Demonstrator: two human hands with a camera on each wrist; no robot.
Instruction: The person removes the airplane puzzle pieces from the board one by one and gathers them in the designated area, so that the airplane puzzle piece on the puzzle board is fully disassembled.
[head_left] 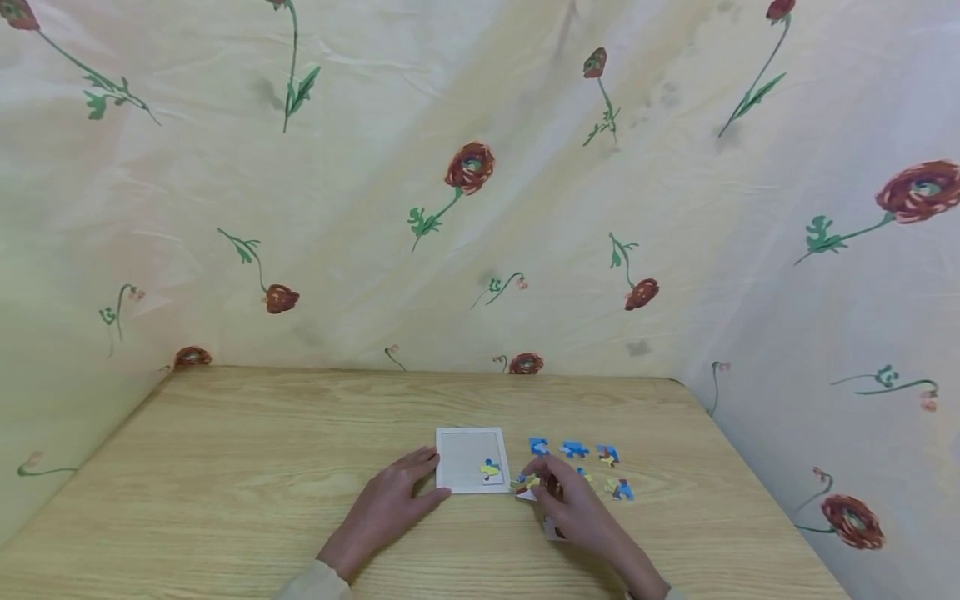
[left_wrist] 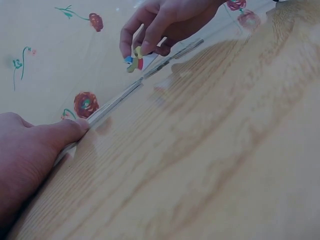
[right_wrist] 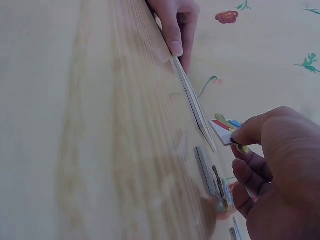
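Observation:
A white-rimmed puzzle tray [head_left: 472,430] lies flat on the table, with one yellow and blue puzzle piece [head_left: 491,472] in its near right corner. My left hand [head_left: 397,492] holds the tray at its near left corner, thumb on the near edge and fingers along the left side. Just off the tray's right edge, my right hand [head_left: 566,500] pinches a puzzle piece [right_wrist: 223,131] between thumb and fingers. That piece shows red, yellow and blue with a white edge, and it is tilted above the table in the right wrist view.
Several loose pieces lie right of the tray, among them a blue one [head_left: 538,446], a second blue one [head_left: 574,449] and a blue and red one [head_left: 622,490]. Another piece [head_left: 553,530] is partly hidden under my right hand. Flowered cloth [head_left: 360,208] hangs behind the wooden table [head_left: 262,442].

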